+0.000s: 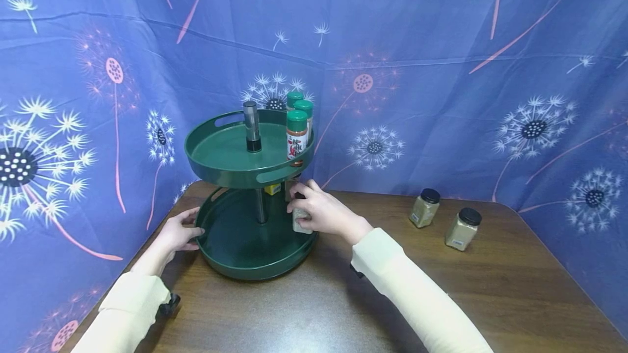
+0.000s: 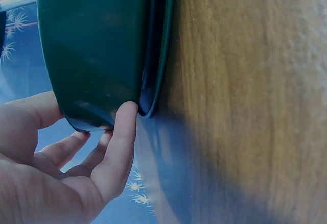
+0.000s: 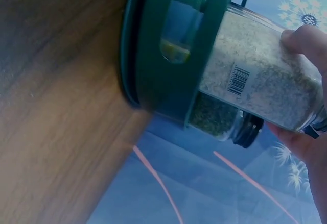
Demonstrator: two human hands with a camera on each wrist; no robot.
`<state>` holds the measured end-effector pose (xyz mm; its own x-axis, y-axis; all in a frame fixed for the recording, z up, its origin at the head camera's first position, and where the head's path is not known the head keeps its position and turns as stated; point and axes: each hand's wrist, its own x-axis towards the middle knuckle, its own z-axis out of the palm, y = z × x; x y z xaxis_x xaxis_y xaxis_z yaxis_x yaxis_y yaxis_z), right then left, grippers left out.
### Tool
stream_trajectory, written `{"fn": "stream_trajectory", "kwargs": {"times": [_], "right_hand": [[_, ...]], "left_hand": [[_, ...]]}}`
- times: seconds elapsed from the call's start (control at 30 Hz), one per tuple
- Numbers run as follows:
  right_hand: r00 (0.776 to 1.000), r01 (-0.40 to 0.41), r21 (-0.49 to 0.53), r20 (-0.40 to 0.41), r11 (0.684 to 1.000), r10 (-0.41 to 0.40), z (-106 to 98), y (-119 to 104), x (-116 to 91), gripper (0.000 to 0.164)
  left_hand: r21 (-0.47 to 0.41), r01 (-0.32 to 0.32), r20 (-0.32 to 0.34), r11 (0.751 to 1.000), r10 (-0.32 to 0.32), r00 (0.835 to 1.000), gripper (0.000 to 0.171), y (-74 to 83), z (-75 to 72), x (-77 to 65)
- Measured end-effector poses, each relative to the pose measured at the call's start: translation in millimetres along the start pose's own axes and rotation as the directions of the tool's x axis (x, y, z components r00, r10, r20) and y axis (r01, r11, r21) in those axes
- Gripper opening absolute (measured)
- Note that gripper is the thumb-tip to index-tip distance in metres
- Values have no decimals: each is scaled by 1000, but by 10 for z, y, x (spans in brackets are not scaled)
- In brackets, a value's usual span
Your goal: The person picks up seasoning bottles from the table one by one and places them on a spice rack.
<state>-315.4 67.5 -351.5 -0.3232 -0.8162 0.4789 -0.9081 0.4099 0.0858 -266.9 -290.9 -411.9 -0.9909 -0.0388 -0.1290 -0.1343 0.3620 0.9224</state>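
A two-tier green turntable rack [image 1: 250, 272] stands on the table. My left hand [image 1: 177, 231] holds the left edge of its lower tray [image 2: 92, 55], with fingertips against the wall. My right hand [image 1: 325, 208] grips a clear jar [image 3: 250, 63] of pale, speckled seasoning by its upper part. The jar is at the right side of the lower tray, its base behind the rim; whether it touches the tray floor is hidden. Beside it in the right wrist view is a jar of green herbs [image 3: 213, 114] with a black lid.
Several green-capped spice bottles [image 1: 296, 138] stand on the upper tray's right side. A yellow item [image 1: 272, 189] sits at the back of the lower tray. Two black-lidded jars [image 1: 424, 208] [image 1: 463, 229] stand on the table [image 1: 382, 309] to the right. Patterned blue cloth [image 1: 422, 70] hangs behind.
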Motion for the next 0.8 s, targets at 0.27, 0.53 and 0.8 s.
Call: {"fn": "stream_trajectory", "kwargs": {"times": [0.27, 0.53, 0.8], "right_hand": [[1000, -12, 6, 9, 1000, 12, 141, 0, -54, 22], [1000, -1, 0, 16, 1000, 1, 213, -18, -52, 22], [999, -9, 35, 41, 999, 7, 254, -19, -64, 22]], "left_hand": [[-11, 8, -5, 1000, -8, 1000, 68, 0, 7, -8], [-1, -1, -3, 1000, 1, 1000, 67, 4, 1, -22], [4, 8, -4, 1000, -8, 1000, 67, 7, 4, -20]]}}
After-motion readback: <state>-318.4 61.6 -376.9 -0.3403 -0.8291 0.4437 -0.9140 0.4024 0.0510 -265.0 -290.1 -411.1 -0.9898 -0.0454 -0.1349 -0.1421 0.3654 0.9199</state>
